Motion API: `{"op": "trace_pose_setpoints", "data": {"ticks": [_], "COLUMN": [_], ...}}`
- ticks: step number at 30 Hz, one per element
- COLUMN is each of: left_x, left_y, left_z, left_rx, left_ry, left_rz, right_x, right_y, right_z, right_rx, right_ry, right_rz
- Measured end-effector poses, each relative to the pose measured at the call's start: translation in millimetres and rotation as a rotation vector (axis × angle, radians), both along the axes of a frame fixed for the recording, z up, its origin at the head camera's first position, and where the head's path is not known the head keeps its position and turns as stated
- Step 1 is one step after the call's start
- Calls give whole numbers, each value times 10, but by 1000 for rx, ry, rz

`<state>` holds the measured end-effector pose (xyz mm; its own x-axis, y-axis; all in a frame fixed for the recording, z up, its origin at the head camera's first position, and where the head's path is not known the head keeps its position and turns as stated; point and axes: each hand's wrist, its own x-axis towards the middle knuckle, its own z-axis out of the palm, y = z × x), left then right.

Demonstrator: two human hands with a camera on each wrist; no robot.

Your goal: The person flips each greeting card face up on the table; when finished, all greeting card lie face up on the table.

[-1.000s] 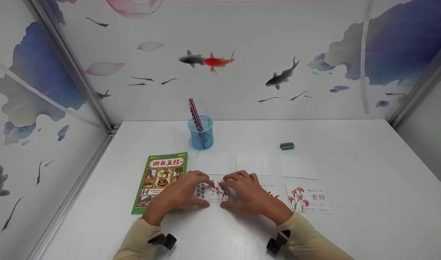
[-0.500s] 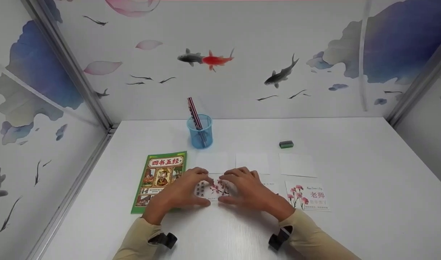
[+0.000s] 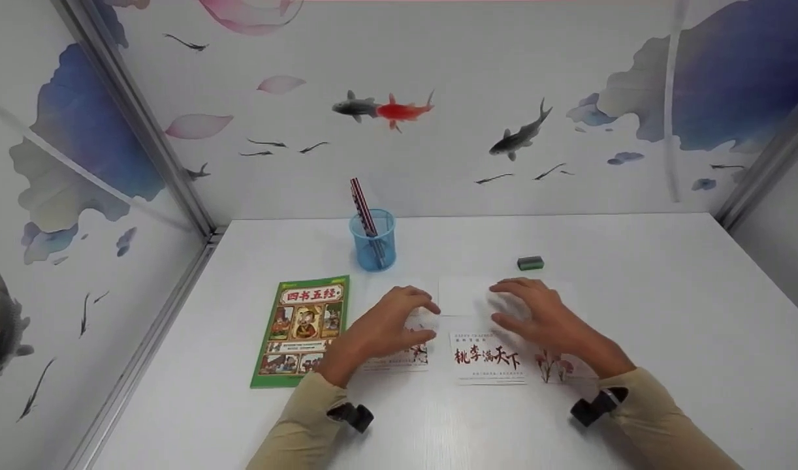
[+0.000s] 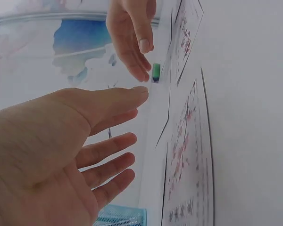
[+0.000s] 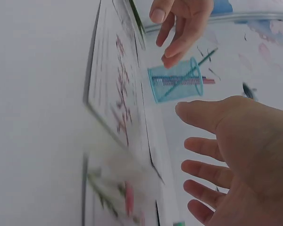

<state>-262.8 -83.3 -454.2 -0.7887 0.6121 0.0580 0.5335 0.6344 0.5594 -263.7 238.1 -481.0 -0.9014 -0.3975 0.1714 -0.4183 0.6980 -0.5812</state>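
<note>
In the head view my left hand (image 3: 396, 320) hovers over the plum blossom card (image 3: 399, 361), fingers loosely bent and thumb apart, holding nothing. My right hand (image 3: 539, 313) is farther right, above the carnation card (image 3: 559, 369) and the row behind it, also with nothing in its grasp. Between the hands lies a card with large red characters (image 3: 489, 358). A blank white card (image 3: 464, 297) lies behind it; other blank cards beside it are partly covered by the hands. Both wrist views show spread fingers (image 4: 115, 141) and thumbs (image 5: 198, 115) off the cards.
A green-bordered book (image 3: 301, 331) lies left of the cards. A blue mesh pen cup (image 3: 374, 245) with striped pencils (image 3: 363, 205) stands at the back. A small green and black block (image 3: 530, 263) sits at the back right. Patterned walls (image 3: 438, 163) enclose the table.
Both hands, earlier close together at the plum blossom card, have lifted and moved apart to the right, the right hand farthest. The red-character card is now uncovered. The head view has shifted slightly.
</note>
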Motion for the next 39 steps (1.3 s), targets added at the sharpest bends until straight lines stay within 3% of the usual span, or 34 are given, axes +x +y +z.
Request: {"op": "trace_pose_setpoints", "data": {"ticks": [9,13,18,27,33,39], "left_x": [-201,-292,-396,-412,-408,-438], "left_y": [854,1162,1426,1677,1704,1701], "left_z": [-63,-83,-141,-257,-289,-299], "left_rx": [-22,-57,-89,-136,-153,-132], "left_ry": [79,114,100,6,46,124], "left_rz": [-2,20,74,73,54,24], "right_x": [-92,-159,-245,-267,-287,-319], "right_y": [910,1109,1168,1134,1142,1161], "right_z": [-5,-42,-76,-84,-71,-42], "right_rx": [24,50,91,152,118,-24], "right_ry": [-28,-120,-201,-212,-207,-178], "right_rz": [-138,-180,-166,-148,-165,-224]}}
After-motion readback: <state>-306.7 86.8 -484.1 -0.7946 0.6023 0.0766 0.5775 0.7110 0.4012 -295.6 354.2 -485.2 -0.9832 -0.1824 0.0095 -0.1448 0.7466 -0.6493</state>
